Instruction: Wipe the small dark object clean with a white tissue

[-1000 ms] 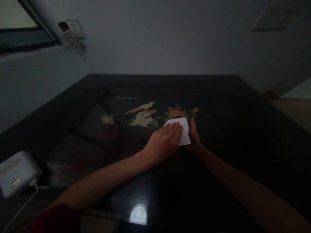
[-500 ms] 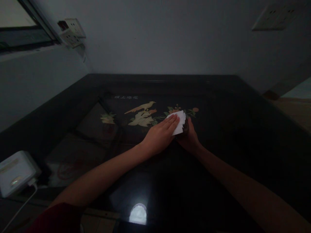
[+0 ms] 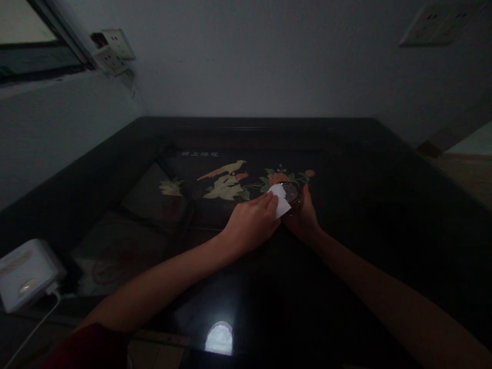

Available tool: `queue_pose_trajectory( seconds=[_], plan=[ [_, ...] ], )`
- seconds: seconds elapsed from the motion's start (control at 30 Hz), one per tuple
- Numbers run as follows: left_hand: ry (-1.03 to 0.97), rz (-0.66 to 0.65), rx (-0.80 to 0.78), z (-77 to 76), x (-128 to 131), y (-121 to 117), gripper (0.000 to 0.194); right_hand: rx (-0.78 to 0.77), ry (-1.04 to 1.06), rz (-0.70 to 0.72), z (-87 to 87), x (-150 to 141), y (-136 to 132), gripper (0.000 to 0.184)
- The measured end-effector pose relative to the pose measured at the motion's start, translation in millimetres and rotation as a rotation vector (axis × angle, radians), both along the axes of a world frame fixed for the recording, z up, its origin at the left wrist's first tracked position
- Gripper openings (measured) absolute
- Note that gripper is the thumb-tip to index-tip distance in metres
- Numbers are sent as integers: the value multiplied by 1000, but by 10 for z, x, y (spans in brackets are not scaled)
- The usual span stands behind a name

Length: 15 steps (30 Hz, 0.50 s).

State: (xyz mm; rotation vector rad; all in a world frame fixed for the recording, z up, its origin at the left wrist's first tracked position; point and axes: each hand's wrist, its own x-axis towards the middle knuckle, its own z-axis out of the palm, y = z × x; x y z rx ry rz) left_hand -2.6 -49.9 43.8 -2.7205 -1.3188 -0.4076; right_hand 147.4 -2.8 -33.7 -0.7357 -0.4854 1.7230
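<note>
My left hand (image 3: 255, 215) pinches a folded white tissue (image 3: 283, 205), its fingers bent over the near side. The tissue lies against the left edge of a round, dark-faced watch (image 3: 292, 192) with a shiny metal rim. From the right and below, my right hand (image 3: 304, 215) is wrapped round the watch, the face tilted up. Part of the watch is covered by the tissue, and its strap, if any, cannot be made out. Both hands are above the glossy black tabletop (image 3: 238, 271).
An inlaid bird (image 3: 225, 169) and flowers decorate the tabletop. At the left edge sits a white box-like device (image 3: 28, 274) with a white cable (image 3: 38, 323). Walls rise behind and at left, with sockets (image 3: 113, 51) in the corner and another socket panel (image 3: 434, 23) at right.
My left hand has drawn slightly left and down with the tissue, and its fingers have curled. More of the watch face shows now. My right hand has shifted slightly right.
</note>
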Motion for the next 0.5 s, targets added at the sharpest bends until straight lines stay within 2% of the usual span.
queue_pose_trajectory(
  seconds=[0.13, 0.3, 0.5],
  plan=[
    [11, -62, 66, -13, 30, -78, 42, -3, -6, -23, 17, 0, 0, 49],
    [3, -191, 101, -87, 66, -154, 48, -109, -97, -115, 31, 3, -33, 48],
    [-8, -260, 72, -166, 71, -104, 53, -34, -114, -90, -135, 3, -90, 38]
  ],
)
